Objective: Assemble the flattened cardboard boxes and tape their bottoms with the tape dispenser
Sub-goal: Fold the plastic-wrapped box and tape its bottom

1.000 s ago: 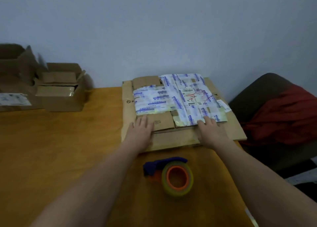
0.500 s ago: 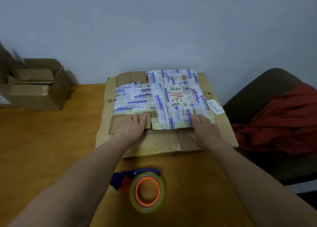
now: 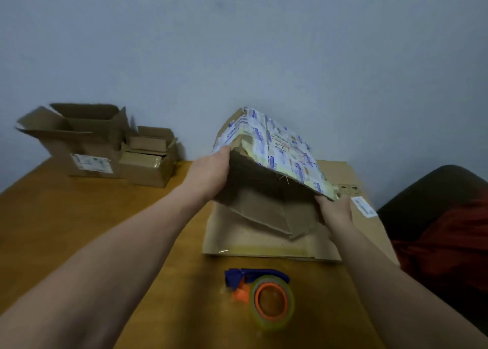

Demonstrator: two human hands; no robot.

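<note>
A flattened cardboard box covered in white and blue printed tape is tilted up off the pile, its near edge raised. My left hand grips its left edge, thumb on top. My right hand holds its lower right corner from beneath. Under it lies a larger flat cardboard box on the wooden table. A tape dispenser with a blue handle, orange core and clear tape roll lies on the table in front of the pile.
Two assembled open boxes stand at the table's back left: a large one with a white label and a smaller one. A dark chair with red cloth sits to the right. A grey wall is behind.
Both hands lay flat on the taped box before; now they grip its edges and have lifted and tilted it up off the larger flat box. The camera has shifted.
</note>
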